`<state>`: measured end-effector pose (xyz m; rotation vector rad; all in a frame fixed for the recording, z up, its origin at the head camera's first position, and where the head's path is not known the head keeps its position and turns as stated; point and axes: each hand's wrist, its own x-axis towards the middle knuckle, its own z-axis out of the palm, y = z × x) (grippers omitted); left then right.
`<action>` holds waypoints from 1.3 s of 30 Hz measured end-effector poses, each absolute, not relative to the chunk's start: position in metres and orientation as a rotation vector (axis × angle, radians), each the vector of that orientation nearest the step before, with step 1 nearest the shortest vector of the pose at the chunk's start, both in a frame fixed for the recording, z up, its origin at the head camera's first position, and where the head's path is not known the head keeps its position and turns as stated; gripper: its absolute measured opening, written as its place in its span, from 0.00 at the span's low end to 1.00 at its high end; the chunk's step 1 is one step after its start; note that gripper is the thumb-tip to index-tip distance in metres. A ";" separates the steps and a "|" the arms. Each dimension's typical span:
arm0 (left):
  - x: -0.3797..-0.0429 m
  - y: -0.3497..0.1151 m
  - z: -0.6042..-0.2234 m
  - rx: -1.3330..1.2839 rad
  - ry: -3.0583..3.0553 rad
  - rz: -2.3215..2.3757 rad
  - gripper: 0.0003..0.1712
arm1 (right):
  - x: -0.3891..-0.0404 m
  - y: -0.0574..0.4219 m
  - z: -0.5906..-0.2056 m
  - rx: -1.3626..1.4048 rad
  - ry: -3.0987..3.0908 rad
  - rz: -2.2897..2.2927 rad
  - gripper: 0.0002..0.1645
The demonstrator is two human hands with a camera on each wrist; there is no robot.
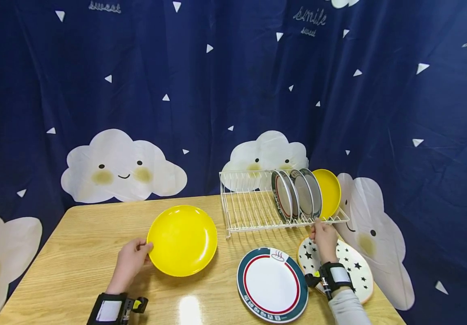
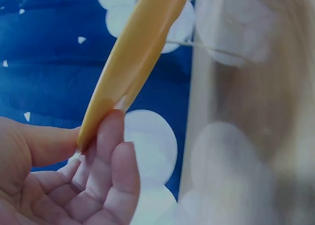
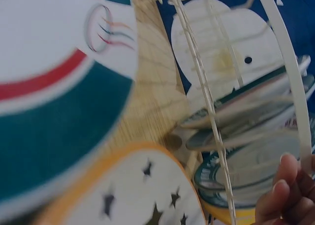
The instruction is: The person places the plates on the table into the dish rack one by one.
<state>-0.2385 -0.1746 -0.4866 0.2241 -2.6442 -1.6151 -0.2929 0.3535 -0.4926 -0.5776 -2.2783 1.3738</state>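
Observation:
My left hand (image 1: pixel 132 257) pinches the left edge of a yellow plate (image 1: pixel 182 240), thumb on one side and fingers on the other. In the left wrist view that plate (image 2: pixel 130 62) is seen edge-on, tilted up over the table. My right hand (image 1: pixel 325 239) grips the front rail of the white wire dish rack (image 1: pixel 254 228) near its right end. Its curled fingers (image 3: pixel 275 198) meet the rail in the right wrist view. Several dark-rimmed plates (image 1: pixel 284 194) and one yellow plate (image 1: pixel 328 194) stand upright in the rack's right half.
A white plate with a teal rim and red ring (image 1: pixel 272 284) lies on the wooden table (image 1: pixel 83 243) in front of the rack. Beside it, under my right arm, lies a star-patterned plate (image 1: pixel 357 271). A dark blue curtain (image 1: pixel 144 81) with clouds hangs behind the table.

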 end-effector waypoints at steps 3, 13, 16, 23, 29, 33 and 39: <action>-0.239 -0.170 -0.477 0.217 -2.588 -1.654 0.17 | -0.290 0.343 -0.494 -0.544 -2.317 1.372 0.33; -0.246 -0.141 -0.458 0.231 -2.465 -1.764 0.17 | -0.278 0.285 -0.484 -0.289 -2.427 1.457 0.32; -0.249 -0.129 -0.456 0.219 -2.432 -1.798 0.16 | -0.275 0.265 -0.480 -0.165 -2.447 1.580 0.30; -0.253 -0.098 -0.459 0.139 -2.354 -1.857 0.13 | -0.265 0.230 -0.474 0.151 -2.546 1.784 0.34; -0.253 -0.075 -0.466 0.101 -2.308 -1.912 0.13 | -0.256 0.219 -0.466 0.279 -2.606 1.751 0.34; -0.252 -0.066 -0.469 0.068 -2.308 -1.942 0.13 | -0.251 0.218 -0.464 0.247 -2.637 1.716 0.31; -0.253 -0.057 -0.475 0.027 -2.306 -1.989 0.14 | -0.248 0.225 -0.463 0.098 -2.598 1.756 0.29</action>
